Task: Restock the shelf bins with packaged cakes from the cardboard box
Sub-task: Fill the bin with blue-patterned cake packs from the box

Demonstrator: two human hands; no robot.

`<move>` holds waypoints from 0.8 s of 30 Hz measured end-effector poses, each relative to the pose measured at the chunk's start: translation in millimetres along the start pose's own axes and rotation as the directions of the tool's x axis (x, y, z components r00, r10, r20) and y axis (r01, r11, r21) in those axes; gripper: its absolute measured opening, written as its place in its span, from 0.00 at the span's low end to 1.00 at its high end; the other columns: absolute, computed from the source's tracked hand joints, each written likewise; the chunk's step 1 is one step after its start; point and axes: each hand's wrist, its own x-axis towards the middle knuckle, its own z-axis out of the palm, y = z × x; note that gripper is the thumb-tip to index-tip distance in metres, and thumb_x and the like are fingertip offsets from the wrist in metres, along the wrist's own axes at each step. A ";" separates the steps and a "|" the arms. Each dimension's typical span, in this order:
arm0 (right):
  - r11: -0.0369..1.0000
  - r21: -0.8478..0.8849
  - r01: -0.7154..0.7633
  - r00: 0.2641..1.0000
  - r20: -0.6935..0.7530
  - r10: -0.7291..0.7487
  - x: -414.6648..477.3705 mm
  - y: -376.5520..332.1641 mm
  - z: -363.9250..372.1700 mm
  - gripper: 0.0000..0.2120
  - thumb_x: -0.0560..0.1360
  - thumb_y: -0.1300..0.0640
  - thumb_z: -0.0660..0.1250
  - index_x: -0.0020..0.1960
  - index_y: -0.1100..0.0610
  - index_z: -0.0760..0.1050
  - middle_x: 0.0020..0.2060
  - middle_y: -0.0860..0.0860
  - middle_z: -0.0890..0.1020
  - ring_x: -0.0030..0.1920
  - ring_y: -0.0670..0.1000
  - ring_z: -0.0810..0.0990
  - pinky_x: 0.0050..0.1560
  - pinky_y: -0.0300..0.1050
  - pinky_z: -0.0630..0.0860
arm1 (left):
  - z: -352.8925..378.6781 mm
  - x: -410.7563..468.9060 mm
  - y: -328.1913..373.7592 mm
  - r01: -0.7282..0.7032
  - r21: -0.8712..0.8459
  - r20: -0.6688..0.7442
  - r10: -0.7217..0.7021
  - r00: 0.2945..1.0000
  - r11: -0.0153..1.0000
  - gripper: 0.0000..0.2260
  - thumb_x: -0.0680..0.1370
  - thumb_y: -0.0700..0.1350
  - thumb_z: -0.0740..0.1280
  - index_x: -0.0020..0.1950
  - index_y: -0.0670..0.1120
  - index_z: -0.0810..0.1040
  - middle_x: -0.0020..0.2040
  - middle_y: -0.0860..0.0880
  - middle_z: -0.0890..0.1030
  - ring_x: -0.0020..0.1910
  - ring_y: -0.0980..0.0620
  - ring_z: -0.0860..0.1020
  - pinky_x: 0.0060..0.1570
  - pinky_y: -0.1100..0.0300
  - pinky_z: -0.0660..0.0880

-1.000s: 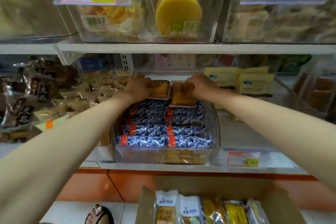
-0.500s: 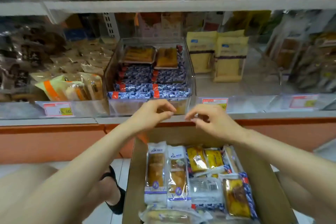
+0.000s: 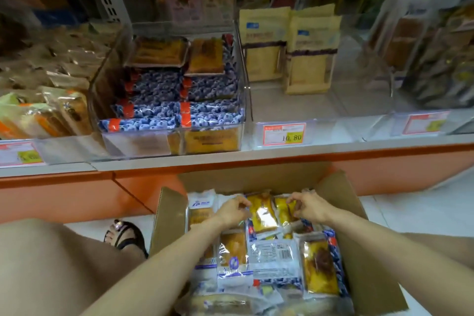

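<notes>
While pinching cake packs at 12 o'clock in cardboard box with curled left hand and right hand, go easy: probably light, squishy, slippery; grip sealed edges.

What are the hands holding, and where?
Each hand seems to pinch a yellow cake packet by its upper edge: left hand the left packet, right hand the right packet.

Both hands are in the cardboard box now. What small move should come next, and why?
Probably tighten the grip and lift. The left hand and right hand curl onto the yellow clear-wrapped cake packets in the brown cardboard box, and nothing is raised yet.
</notes>
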 end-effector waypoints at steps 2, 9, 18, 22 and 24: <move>0.992 -0.119 0.035 0.997 0.073 -0.026 0.8 2.3 -2.3 0.10 0.74 0.56 0.67 0.53 0.45 0.75 0.45 0.48 0.71 0.49 0.51 0.72 0.49 0.44 0.72 | 8.9 11.0 3.1 -0.096 0.119 0.008 0.096 0.995 0.988 0.14 0.76 0.39 0.67 0.62 0.43 0.75 0.58 0.44 0.75 0.55 0.50 0.74 0.56 0.60 0.71; 0.929 -0.363 0.073 0.942 0.331 0.055 -25.5 14.8 -0.3 0.20 0.71 0.49 0.71 0.62 0.48 0.72 0.57 0.50 0.77 0.57 0.53 0.75 0.48 0.43 0.70 | 37.6 43.6 29.1 -0.407 0.661 0.249 0.328 0.911 0.631 0.23 0.75 0.43 0.65 0.70 0.48 0.66 0.70 0.46 0.67 0.70 0.46 0.62 0.66 0.54 0.59; 0.952 -0.305 0.032 0.923 0.375 0.089 -50.0 26.6 15.5 0.25 0.68 0.50 0.75 0.63 0.53 0.72 0.61 0.53 0.78 0.61 0.55 0.74 0.60 0.46 0.71 | 41.3 61.0 38.5 -0.505 0.863 0.489 0.263 0.832 -0.006 0.28 0.73 0.47 0.69 0.71 0.45 0.65 0.74 0.44 0.61 0.72 0.45 0.59 0.73 0.49 0.51; 0.989 -0.146 -0.018 0.927 0.368 0.071 -52.7 25.2 7.8 0.19 0.69 0.56 0.74 0.58 0.54 0.76 0.57 0.51 0.80 0.58 0.52 0.76 0.58 0.44 0.73 | 44.6 65.8 39.5 -0.518 0.853 0.515 0.240 0.823 -0.056 0.27 0.73 0.44 0.70 0.70 0.45 0.65 0.74 0.43 0.60 0.72 0.44 0.58 0.73 0.48 0.51; 0.996 -0.076 -0.036 0.939 0.340 0.060 -53.1 24.3 1.9 0.18 0.69 0.56 0.74 0.57 0.55 0.77 0.54 0.50 0.80 0.55 0.51 0.75 0.56 0.43 0.72 | 41.1 69.7 36.8 -0.538 0.843 0.522 0.220 0.824 0.013 0.29 0.71 0.43 0.72 0.69 0.46 0.65 0.73 0.44 0.63 0.72 0.44 0.59 0.73 0.48 0.51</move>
